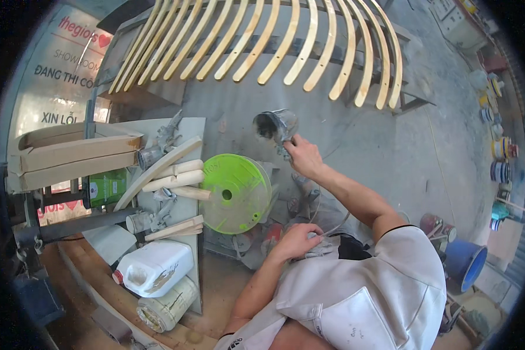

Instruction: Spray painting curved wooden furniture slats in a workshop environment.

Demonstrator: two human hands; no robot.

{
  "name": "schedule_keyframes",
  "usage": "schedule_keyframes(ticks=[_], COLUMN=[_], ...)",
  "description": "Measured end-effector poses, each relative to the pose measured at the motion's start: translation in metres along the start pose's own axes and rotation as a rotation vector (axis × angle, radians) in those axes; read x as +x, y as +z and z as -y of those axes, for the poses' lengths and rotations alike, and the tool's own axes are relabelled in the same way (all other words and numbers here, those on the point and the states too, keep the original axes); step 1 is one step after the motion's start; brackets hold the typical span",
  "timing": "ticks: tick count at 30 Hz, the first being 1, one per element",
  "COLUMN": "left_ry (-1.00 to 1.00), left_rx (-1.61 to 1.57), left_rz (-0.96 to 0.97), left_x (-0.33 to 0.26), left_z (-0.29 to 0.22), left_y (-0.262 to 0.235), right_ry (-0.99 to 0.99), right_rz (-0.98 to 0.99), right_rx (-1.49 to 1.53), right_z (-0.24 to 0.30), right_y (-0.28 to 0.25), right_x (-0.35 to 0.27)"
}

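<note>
My right hand is stretched forward, closed on a spray gun. Its dusty metal cup is tipped so that the dark opening shows. Beyond it, a row of curved, varnished wooden slats lies side by side on a stand. Close to my body, my left hand has its fingers curled in; whatever they hold is hidden. A thin hose runs near that hand. Between the gun and the board at my left stands a round bucket with a bright green lid.
On the board at left lie more spray guns, pale wooden pieces and a white jug. A cardboard box sits beyond them. Paint cans line the right wall; a blue bucket stands near right.
</note>
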State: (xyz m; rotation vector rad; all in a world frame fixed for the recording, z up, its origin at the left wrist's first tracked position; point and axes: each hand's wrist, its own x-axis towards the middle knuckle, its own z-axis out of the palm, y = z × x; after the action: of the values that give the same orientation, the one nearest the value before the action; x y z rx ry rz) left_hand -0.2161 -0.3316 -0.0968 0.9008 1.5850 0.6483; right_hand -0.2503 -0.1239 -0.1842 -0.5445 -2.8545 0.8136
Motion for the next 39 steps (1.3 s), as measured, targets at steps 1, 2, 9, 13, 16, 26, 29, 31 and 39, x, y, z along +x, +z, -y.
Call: schedule_keyframes(ticks=[1, 2, 9, 13, 16, 26, 29, 31, 39], left_ry=[0.003, 0.007, 0.065, 0.078, 0.042, 0.039, -0.006, 0.059, 0.097], left_rx=[0.031, 0.036, 0.122, 0.128, 0.134, 0.115, 0.112, 0.152, 0.268], left_rz=[0.021, 0.034, 0.108, 0.121, 0.112, 0.088, 0.171, 0.21, 0.383], left_x=[0.0, 0.001, 0.001, -0.004, -0.008, -0.004, 0.005, 0.014, 0.046], left_z=[0.001, 0.001, 0.002, 0.01, 0.019, 0.009, 0.003, 0.009, -0.02], left_y=[0.002, 0.005, 0.014, 0.013, 0.014, 0.016, 0.019, 0.028, 0.057], right_ry=[0.018, 0.036, 0.256, 0.349, 0.291, -0.12, 0.001, 0.051, 0.296], right_rz=[-0.029, -0.059, -0.125, -0.197, -0.211, -0.224, -0.197, -0.261, -0.417], right_rx=[0.001, 0.001, -0.105, -0.131, -0.081, 0.085, 0.086, 0.091, -0.037], right_z=[-0.005, -0.009, -0.027, -0.025, -0.022, -0.009, -0.03, -0.055, -0.127], right_y=[-0.002, -0.005, -0.022, -0.02, -0.012, 0.025, 0.023, 0.023, -0.02], right_x=[-0.011, -0.021, -0.078, -0.082, -0.066, -0.044, -0.073, -0.098, -0.186])
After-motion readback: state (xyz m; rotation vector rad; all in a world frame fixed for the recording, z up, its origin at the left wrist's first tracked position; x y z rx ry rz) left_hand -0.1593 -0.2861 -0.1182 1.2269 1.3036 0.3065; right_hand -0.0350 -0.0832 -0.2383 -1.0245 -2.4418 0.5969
